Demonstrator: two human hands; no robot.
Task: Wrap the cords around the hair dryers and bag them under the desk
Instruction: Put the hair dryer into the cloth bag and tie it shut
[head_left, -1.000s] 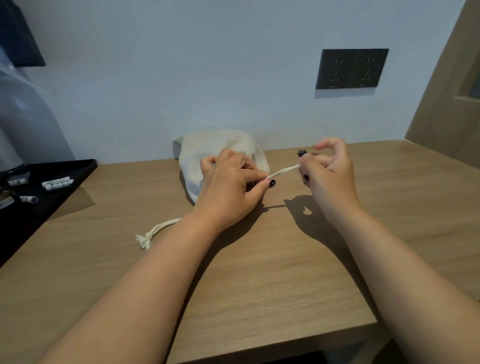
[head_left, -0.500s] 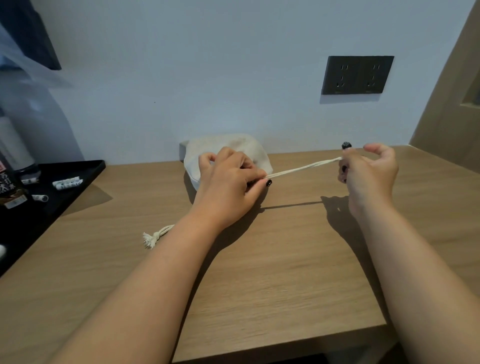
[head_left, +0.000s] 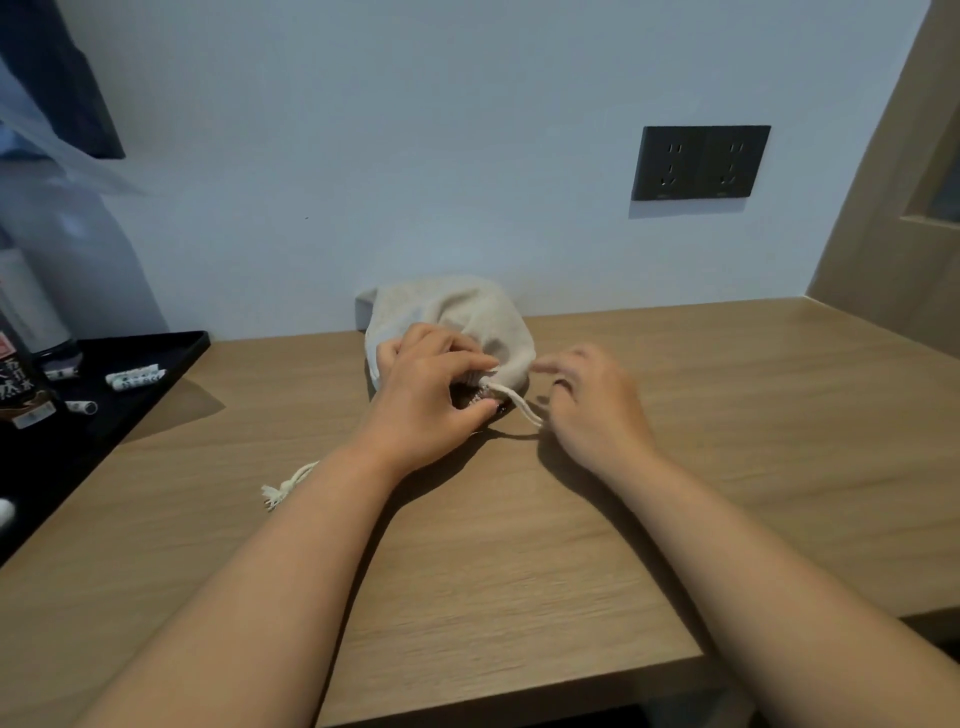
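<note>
A cream cloth drawstring bag (head_left: 457, 312) lies on the wooden desk (head_left: 519, 545) by the wall. My left hand (head_left: 431, 395) grips its gathered mouth, where something dark shows inside; no hair dryer can be made out. A short slack length of the drawstring (head_left: 517, 405) runs from the mouth to my right hand (head_left: 592, 405), which pinches it just right of the bag. The drawstring's other end, a knotted tassel (head_left: 283, 488), lies on the desk under my left forearm.
A black tray (head_left: 130, 395) with small white sachets and a dark bottle sits at the left edge. A black double wall socket (head_left: 698, 162) is on the wall above. A wooden door frame stands at the right. The desk's front edge is close below my arms.
My right hand had drawn the drawstring out taut to the right; it has now come back in beside the bag and the string hangs slack. My left hand stays on the bag's mouth.
</note>
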